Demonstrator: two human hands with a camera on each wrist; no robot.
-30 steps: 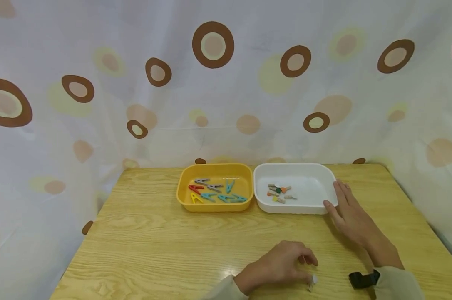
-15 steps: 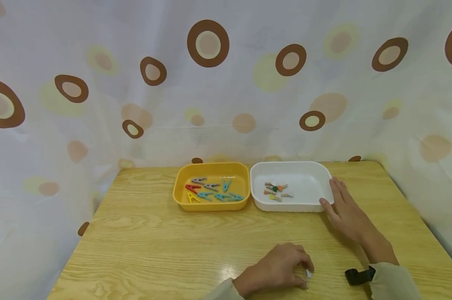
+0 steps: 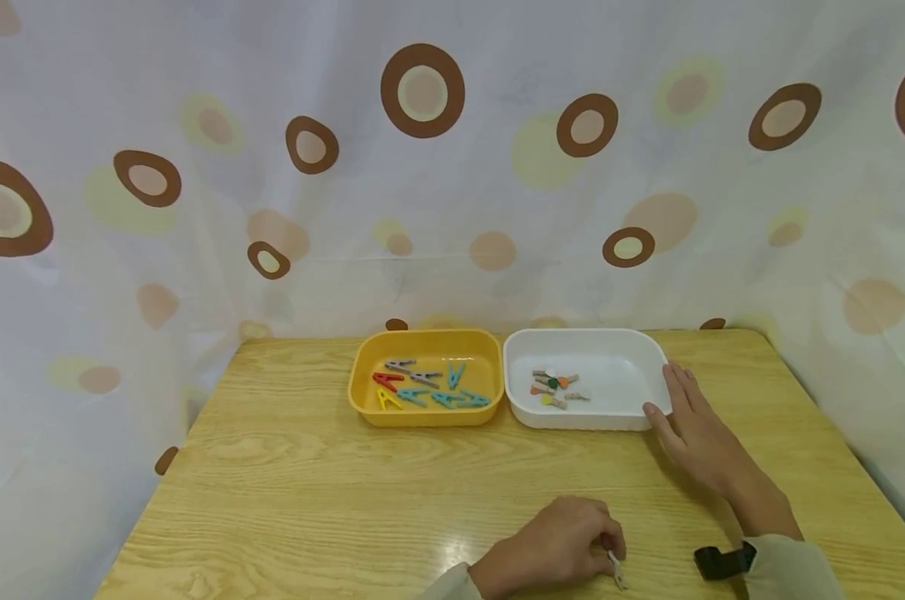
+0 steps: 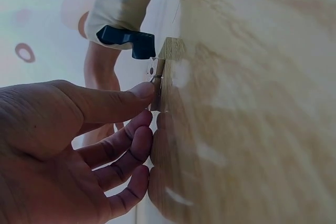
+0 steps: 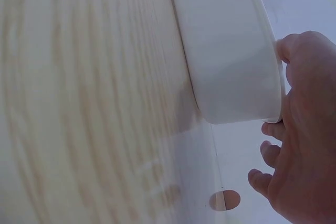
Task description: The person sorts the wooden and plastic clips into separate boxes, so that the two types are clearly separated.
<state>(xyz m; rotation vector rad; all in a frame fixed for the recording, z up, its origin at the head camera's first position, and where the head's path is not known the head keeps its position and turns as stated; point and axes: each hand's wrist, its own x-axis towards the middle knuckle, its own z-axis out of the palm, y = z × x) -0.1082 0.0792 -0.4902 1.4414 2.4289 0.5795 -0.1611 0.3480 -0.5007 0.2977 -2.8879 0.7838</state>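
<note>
My left hand (image 3: 561, 542) is low over the near part of the table. Its thumb and fingertips pinch a small wooden clothespin (image 3: 616, 570) with a whitish piece on it; in the left wrist view the clothespin (image 4: 156, 82) stands right at the tabletop beside the thumb tip. My right hand (image 3: 700, 437) rests on the right end of the white tray (image 3: 587, 421), fingers extended along its outer side and thumb at the front corner of the rim. Several small wooden clothespins (image 3: 556, 403) with coloured decorations lie in that tray's left half.
A yellow tray (image 3: 426, 419) stands directly left of the white one, holding several plastic clothespins (image 3: 412, 397) in blue, grey, red and yellow. Both trays sit near the wooden table's (image 3: 310, 500) back edge, before a patterned curtain (image 3: 452, 183). A black band (image 3: 725, 561) is at my right sleeve.
My left thumb and fingers have closed in on the small clothespin, which stood at the fingertips, and its tilt has changed. My right hand stays on the white tray.
</note>
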